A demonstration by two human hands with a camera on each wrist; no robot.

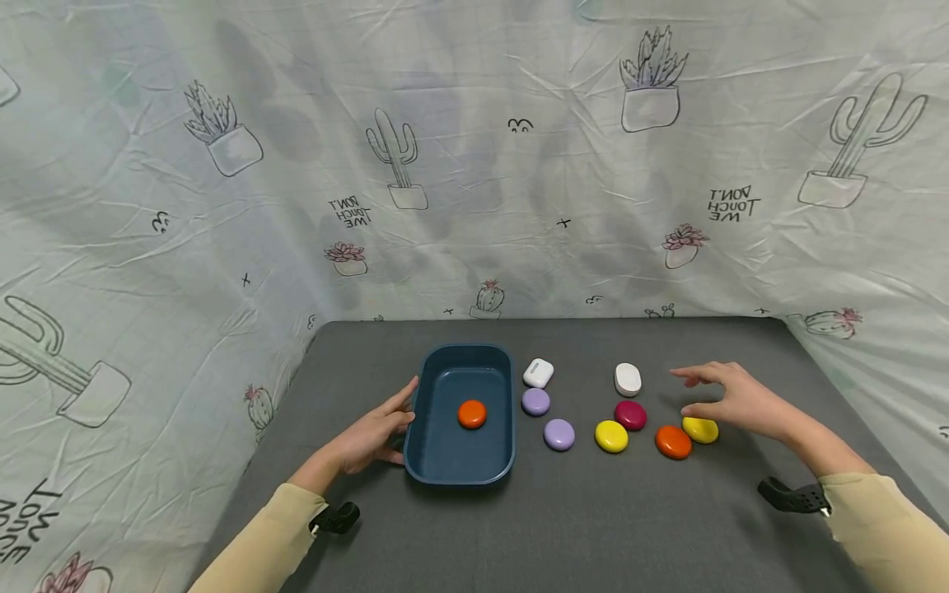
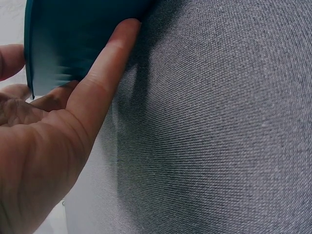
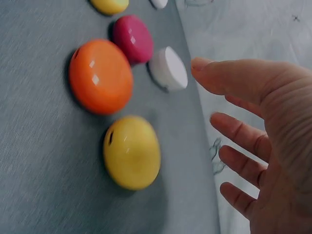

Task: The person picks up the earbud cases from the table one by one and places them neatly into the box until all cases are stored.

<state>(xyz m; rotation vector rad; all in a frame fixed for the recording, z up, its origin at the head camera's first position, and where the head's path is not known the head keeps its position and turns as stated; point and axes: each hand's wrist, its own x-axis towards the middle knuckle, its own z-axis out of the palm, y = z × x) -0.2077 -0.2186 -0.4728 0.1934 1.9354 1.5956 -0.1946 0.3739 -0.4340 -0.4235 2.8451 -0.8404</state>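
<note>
My left hand (image 1: 368, 438) touches the left wall of a dark blue rectangular tray (image 1: 460, 476), its fingers mostly straight; in the left wrist view the thumb (image 2: 100, 78) lies along the tray's side. An orange glossy rounded disc (image 1: 472, 414) rests inside the tray. At the right, my right hand (image 1: 741, 401) hovers with fingers spread and nothing held. Beneath its thumb a yellow glossy disc (image 1: 700, 431) is partly covered in the head view. The right wrist view shows that yellow disc (image 3: 131, 153) whole, apart from the fingers. Beside it lies another orange disc (image 1: 673, 442).
Between tray and right hand lie two lilac discs (image 1: 559, 435), a second yellow disc (image 1: 611, 436), a dark pink one (image 1: 630, 415), a white rounded piece (image 1: 627, 380) and a small white case (image 1: 538, 373). Behind the grey table (image 1: 563, 535) hangs a cactus-printed cloth (image 1: 474, 165).
</note>
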